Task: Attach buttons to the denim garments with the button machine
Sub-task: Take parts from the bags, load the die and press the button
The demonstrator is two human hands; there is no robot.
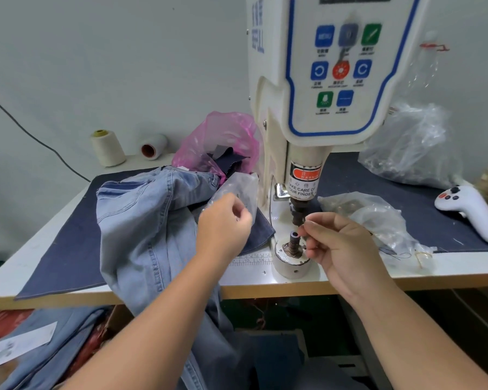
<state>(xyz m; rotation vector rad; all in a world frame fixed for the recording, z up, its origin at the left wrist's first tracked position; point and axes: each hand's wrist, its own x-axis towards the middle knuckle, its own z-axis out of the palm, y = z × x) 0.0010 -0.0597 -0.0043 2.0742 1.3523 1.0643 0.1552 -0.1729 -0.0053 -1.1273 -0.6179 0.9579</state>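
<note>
- Presently, at far left on the surface [40, 249], I note two thread spools [107, 149] by the wall, idle and well apart from the work.
- Pale denim garment [141, 220] lies over a dark cloth and hangs off the front edge; it is not under the machine head, so I judge no button is yet being set on it.
- My left hand [223, 223] hovers above the garment, grip curled against a clear plastic bag [237, 187]; whether it pinches the bag or a button I cannot tell.
- Button machine [330, 80] stands centre; its lower die post [293, 237] is bare of fabric.
- My right hand [338, 243] has its grip pinched together on a small part right beside the post, too small to identify, apparently loading it.
- Risk: fingertips sit directly beneath the punch; any accidental trigger would crush them.
- Risk: a tilted part on the post would set crooked.
- Risk: the hanging denim's weight could drag the garment off the surface.
</note>
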